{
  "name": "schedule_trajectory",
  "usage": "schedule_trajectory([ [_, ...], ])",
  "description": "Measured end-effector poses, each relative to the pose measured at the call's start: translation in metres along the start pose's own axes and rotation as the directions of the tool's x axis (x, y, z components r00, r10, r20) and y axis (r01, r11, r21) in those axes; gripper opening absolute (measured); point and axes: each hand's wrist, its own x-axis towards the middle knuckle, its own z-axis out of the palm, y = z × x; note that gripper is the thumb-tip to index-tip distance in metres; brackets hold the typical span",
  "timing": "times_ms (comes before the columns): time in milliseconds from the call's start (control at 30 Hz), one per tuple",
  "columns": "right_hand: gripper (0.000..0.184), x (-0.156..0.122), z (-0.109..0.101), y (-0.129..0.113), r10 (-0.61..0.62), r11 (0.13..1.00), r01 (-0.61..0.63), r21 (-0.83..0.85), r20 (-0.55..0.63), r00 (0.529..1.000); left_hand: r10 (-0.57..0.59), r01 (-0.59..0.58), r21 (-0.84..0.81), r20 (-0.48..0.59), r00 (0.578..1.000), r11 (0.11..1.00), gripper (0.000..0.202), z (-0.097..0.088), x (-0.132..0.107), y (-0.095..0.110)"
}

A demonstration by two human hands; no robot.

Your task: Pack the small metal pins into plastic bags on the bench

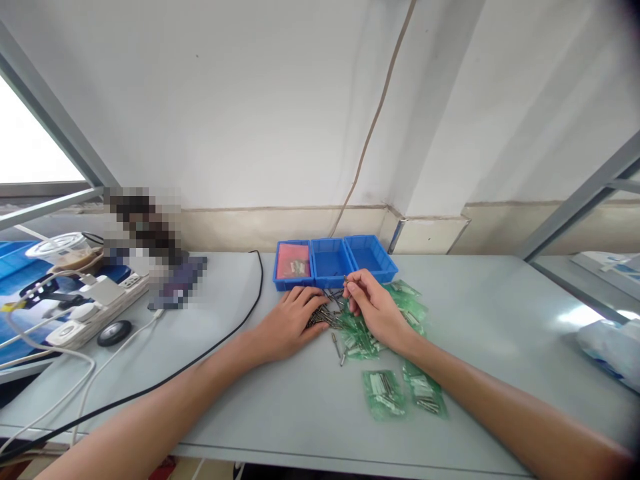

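Slender metal pins (326,317) under half-open left hand (291,323), small piece (345,279) in pinched right hand (376,310)

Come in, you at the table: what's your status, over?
Left hand cupped over loose metal pins. Right hand pinched; anything held, too small to tell. Green packets lie close to right hand; nothing visibly blocks either hand.

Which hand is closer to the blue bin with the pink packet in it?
The left hand: it rests just in front of that blue bin. The right hand is farther off, to its right, near the middle bin and rightmost bin.
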Motion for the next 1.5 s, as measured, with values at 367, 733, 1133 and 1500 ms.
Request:
schedule_trajectory([
  [367, 0.021, 0.0011, -0.0002, 0.0014, -0.013, 1.000, 0.013, 0.015, -0.003, 1.000, -0.001, 0.001, 0.000, -0.003, 1.000, 1.000, 0.042, -0.0012, 0.0022, 0.0012],
  [733, 0.023, -0.0004, -0.0002, 0.0005, -0.014, 1.000, 0.014, 0.004, -0.010, 1.000, -0.002, 0.002, -0.006, -0.003, 1.000, 1.000, 0.042, -0.0009, 0.0018, 0.0015],
  [1133, 0.024, -0.0005, -0.0005, -0.0008, -0.005, 1.000, 0.005, -0.005, -0.017, 1.000, -0.003, 0.002, -0.015, -0.014, 1.000, 1.000, 0.042, -0.0012, 0.0015, 0.0014],
  [1500, 0.024, 0.0007, -0.0002, 0.0025, 0.005, 1.000, -0.005, 0.005, -0.006, 1.000, 0.000, 0.000, -0.018, -0.008, 1.000, 1.000, 0.042, -0.0019, 0.0012, 0.0021],
])
